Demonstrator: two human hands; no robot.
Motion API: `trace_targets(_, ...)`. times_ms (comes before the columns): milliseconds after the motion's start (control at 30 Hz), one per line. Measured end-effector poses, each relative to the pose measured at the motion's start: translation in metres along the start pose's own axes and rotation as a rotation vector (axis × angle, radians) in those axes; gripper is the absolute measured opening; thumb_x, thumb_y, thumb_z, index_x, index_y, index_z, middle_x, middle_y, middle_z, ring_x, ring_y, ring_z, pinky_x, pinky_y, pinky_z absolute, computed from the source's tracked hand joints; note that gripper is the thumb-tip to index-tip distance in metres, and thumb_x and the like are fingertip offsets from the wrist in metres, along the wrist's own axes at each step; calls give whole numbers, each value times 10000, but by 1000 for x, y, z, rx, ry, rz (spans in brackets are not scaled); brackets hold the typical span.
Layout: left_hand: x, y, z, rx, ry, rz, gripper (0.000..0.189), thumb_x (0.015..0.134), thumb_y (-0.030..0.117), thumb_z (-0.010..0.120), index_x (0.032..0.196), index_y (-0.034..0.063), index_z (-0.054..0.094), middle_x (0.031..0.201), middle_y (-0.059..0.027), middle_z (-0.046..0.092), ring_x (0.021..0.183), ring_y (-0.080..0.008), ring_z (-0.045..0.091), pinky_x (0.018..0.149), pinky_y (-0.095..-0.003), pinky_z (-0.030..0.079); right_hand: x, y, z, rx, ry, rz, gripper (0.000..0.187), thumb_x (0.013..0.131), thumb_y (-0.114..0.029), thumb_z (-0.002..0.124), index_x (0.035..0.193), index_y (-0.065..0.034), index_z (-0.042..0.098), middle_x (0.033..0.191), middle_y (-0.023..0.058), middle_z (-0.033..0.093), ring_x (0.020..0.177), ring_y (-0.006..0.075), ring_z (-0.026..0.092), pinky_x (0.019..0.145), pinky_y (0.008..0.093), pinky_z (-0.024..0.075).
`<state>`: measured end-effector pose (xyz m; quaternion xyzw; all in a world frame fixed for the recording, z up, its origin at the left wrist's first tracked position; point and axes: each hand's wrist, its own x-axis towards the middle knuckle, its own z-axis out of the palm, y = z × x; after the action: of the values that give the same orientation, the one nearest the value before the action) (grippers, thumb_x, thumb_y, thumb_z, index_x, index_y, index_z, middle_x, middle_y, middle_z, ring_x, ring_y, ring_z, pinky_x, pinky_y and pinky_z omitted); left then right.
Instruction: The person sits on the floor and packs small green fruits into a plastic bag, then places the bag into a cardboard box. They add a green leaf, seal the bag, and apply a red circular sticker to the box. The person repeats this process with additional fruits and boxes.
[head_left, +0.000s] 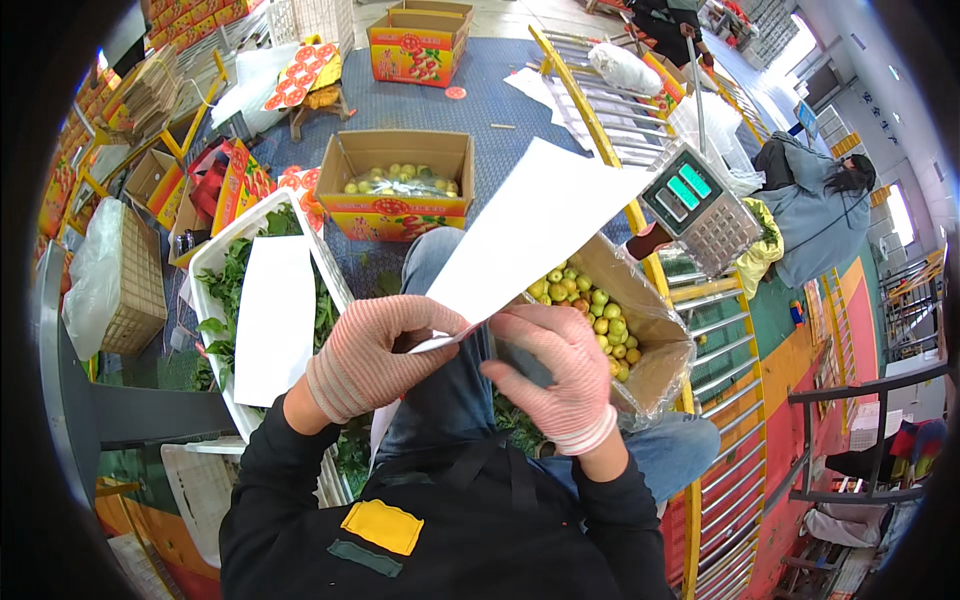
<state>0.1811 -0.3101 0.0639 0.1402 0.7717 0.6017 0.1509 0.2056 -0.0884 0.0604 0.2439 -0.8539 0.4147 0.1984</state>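
My left hand (382, 352), in a pink-and-white knitted glove, pinches the near end of a white paper sheet (525, 225) between thumb and fingers. My right hand (559, 367), gloved alike, is at the right side of that end with fingers curled; whether it grips the paper I cannot tell. The sheet slants up to the right, its far end near a digital scale display (701, 210). Beneath and right of it, a plastic-lined box (652, 382) holds small yellow-green fruit (600, 315). Another white paper (275, 322) lies on green leaves (217, 289) in a white crate (199, 262) at the left.
A printed cardboard box (394, 221) with bagged fruit stands ahead, and another open box (416, 60) is farther off. A yellow-framed roller conveyor (724, 375) runs along the right. A person in a grey-blue garment (817, 210) is beyond it. A plastic-covered crate (135, 292) stands left.
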Motion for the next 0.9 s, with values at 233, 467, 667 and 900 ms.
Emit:
trace_targets(233, -5, 32, -6, -92, -6, 90, 171, 912, 51, 679, 1072, -10, 687, 995, -59, 702, 890, -66, 618, 763, -230, 526, 18, -13, 10, 12, 122, -9, 432, 688, -140, 818, 1093, -62, 689, 1065, 98, 672, 981, 287, 626, 859, 374, 510)
trace_targets(467, 1, 53, -14, 497, 29, 472, 129, 906, 145, 632, 934, 25, 671, 716, -140, 621, 635, -336, 631, 577, -381, 505, 31, -18, 3, 26, 97, -99, 343, 717, -31, 772, 1055, -43, 717, 1012, 120, 688, 903, 273, 662, 779, 349, 535)
trace_targets(667, -1, 45, -14, 602, 55, 464, 123, 916, 144, 630, 979, 50, 676, 720, -124, 624, 636, -328, 630, 579, -381, 508, 36, -8, 2, 65, 201, -83, 118, 842, 9, 666, 956, -18, 680, 884, 120, 662, 781, 259, 656, 707, 329, 528)
trace_targets(900, -27, -33, -122, 625, 395, -47, 295, 982, 242, 561, 878, -30, 610, 670, -72, 544, 664, -104, 504, 603, -294, 435, -35, 55, -73, 445, 670, 552, 120, 970, -54, 569, 901, 20, 634, 666, -6, 571, 547, 63, 508, 488, 222, 390)
